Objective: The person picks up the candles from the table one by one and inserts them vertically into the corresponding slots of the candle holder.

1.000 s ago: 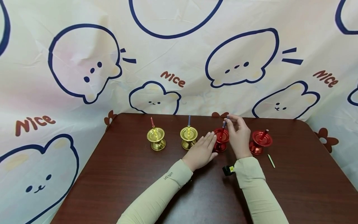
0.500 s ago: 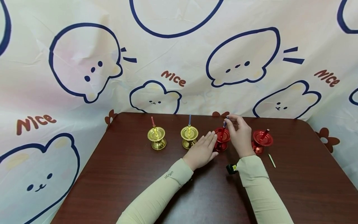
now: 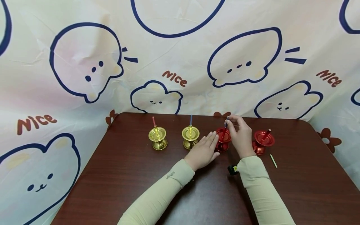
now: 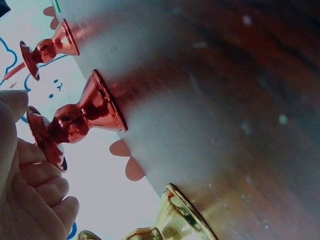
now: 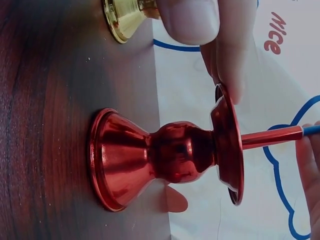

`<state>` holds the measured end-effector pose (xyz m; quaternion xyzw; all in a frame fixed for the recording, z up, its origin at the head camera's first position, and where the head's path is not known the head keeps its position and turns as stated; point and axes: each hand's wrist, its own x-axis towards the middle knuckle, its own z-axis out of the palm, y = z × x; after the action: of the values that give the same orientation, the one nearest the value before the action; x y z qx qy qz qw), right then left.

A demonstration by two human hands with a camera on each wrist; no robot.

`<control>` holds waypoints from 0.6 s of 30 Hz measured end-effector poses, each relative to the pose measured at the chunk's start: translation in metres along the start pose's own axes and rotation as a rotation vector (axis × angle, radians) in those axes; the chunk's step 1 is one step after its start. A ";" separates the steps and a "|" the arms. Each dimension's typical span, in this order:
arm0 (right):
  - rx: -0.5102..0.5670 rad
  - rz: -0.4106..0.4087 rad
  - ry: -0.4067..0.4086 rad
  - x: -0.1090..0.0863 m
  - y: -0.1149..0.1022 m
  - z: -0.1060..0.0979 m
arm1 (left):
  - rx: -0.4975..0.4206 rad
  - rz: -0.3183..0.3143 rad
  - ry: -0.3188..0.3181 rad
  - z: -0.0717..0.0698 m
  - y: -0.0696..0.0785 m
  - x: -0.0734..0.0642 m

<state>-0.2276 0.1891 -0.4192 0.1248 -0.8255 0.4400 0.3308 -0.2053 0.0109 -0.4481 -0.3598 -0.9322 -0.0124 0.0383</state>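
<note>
My right hand (image 3: pixel 241 135) pinches a thin blue candle (image 5: pixel 312 130) between thumb and fingers. The candle's lower end meets the top of the red tube on a shiny red candle holder (image 5: pixel 177 152), which stands upright on the table. My left hand (image 3: pixel 202 152) lies palm down with fairly straight fingers, their tips against the rim of that holder's dish; its thumb (image 5: pixel 192 22) stands apart from the metal in the right wrist view. Most of the blue candle's upper part is covered by the right fingers.
Two gold candle holders stand left, one with a red candle (image 3: pixel 153 121), one with a blue candle (image 3: pixel 191 120). A second red holder (image 3: pixel 263 139) stands right, its tube bare. A pale green candle (image 3: pixel 273 161) lies near it on the dark table (image 3: pixel 126 187).
Over the last second my right wrist has shifted slightly right, while its fingers stay at the blue candle. The left hand keeps its place at the red holder.
</note>
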 end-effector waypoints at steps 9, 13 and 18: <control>-0.010 0.010 0.007 -0.002 -0.003 0.001 | 0.014 -0.003 -0.002 0.000 0.000 0.000; 0.001 0.008 0.018 -0.002 -0.003 0.001 | 0.008 -0.002 -0.009 -0.001 0.000 -0.001; 0.012 0.014 0.033 -0.002 -0.002 0.001 | 0.005 -0.004 -0.007 -0.002 0.000 -0.001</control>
<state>-0.2257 0.1869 -0.4190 0.1136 -0.8181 0.4495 0.3403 -0.2040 0.0101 -0.4457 -0.3578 -0.9331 -0.0089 0.0357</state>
